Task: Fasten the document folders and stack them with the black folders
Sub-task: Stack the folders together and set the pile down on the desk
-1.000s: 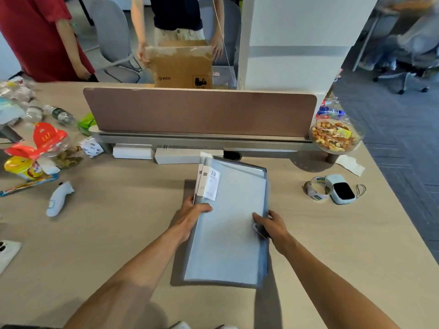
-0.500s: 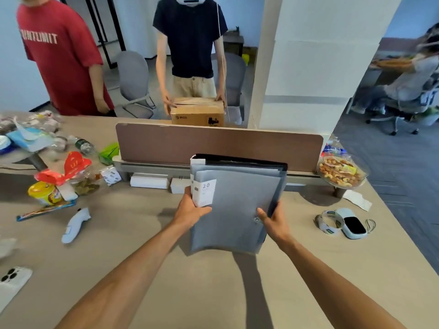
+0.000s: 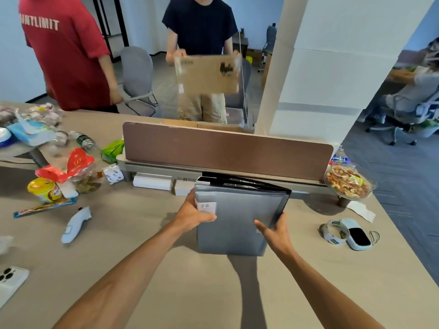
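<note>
I hold a stack of folders tilted up off the desk, its near edge raised toward me. The grey document folder [image 3: 235,219] faces me, with a white label reading 20 at its left edge. Behind it, black folders [image 3: 244,182] show along the top and right side. My left hand [image 3: 193,214] grips the left edge with the thumb over the label. On the right edge, my right hand [image 3: 275,230] grips with its thumb across the grey front near the clasp.
A brown divider panel [image 3: 225,153] stands right behind the stack. Snack clutter [image 3: 59,172] and a white handheld device [image 3: 76,224] lie left. A bowl of nuts [image 3: 348,185], tape roll and small case [image 3: 356,233] sit right. Two people stand beyond the desk, one holding a cardboard box [image 3: 206,74].
The folder stack went from lying flat on the desk to lifted and tilted upright in both hands. The person behind raised the cardboard box.
</note>
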A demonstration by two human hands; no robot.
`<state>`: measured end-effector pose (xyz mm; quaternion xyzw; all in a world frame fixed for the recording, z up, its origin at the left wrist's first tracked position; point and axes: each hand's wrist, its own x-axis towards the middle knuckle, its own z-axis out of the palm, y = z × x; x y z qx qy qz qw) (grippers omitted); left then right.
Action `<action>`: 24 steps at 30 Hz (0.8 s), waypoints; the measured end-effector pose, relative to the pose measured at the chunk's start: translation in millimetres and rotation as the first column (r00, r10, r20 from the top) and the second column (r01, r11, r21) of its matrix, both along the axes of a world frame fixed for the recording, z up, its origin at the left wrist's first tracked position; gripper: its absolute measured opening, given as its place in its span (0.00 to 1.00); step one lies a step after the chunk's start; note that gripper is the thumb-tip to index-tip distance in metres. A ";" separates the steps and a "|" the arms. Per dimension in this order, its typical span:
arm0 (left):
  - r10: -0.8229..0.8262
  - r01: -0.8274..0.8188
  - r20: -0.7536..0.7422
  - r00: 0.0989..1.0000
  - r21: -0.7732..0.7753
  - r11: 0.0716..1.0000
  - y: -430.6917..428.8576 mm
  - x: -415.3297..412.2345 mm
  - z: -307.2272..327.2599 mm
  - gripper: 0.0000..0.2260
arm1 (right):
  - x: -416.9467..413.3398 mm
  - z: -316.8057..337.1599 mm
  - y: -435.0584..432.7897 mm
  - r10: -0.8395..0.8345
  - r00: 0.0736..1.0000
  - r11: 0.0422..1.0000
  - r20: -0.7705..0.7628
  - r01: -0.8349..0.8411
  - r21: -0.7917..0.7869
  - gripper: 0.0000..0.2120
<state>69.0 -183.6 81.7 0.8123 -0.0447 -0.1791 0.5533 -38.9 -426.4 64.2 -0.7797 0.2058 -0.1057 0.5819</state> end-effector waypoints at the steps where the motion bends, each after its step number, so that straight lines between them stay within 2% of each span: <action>1: 0.005 -0.005 -0.012 1.000 0.000 1.000 -0.2 1.2 1.9 0.36 | 1.8 -1.2 0.8 -0.010 1.000 1.000 -0.006 0.009 -0.008 0.31; 6: 0.015 -0.015 0.016 1.000 -0.025 1.000 -4.8 -1.2 -7.0 0.28 | 8.8 -9.8 8.6 -0.069 0.995 0.994 -0.076 0.062 -0.087 0.31; 10: 0.056 -0.052 0.082 0.995 -0.048 0.998 -0.9 -4.3 -15.5 0.29 | 4.4 -14.3 10.8 -0.109 0.992 0.986 -0.067 0.100 -0.133 0.26; 14: 0.011 -0.011 0.086 0.996 -0.007 1.000 0.4 -12.6 -26.3 0.36 | -4.2 -18.4 16.0 -0.114 0.991 0.987 -0.068 0.105 -0.125 0.29; 17: -0.005 0.004 0.063 0.998 0.015 1.000 1.1 -16.1 -44.5 0.41 | -2.9 -22.0 17.0 -0.115 0.985 0.987 -0.129 0.098 -0.129 0.32; 21: 0.044 -0.048 0.086 0.995 0.045 0.998 -4.1 -12.5 -54.2 0.37 | 0.2 -28.4 20.1 -0.178 0.978 0.974 -0.112 0.159 -0.164 0.25; 24: 0.019 -0.031 0.096 0.995 0.124 0.992 -14.5 -7.2 -50.2 0.34 | -9.7 -28.2 11.6 -0.198 0.972 0.969 -0.127 0.175 -0.173 0.22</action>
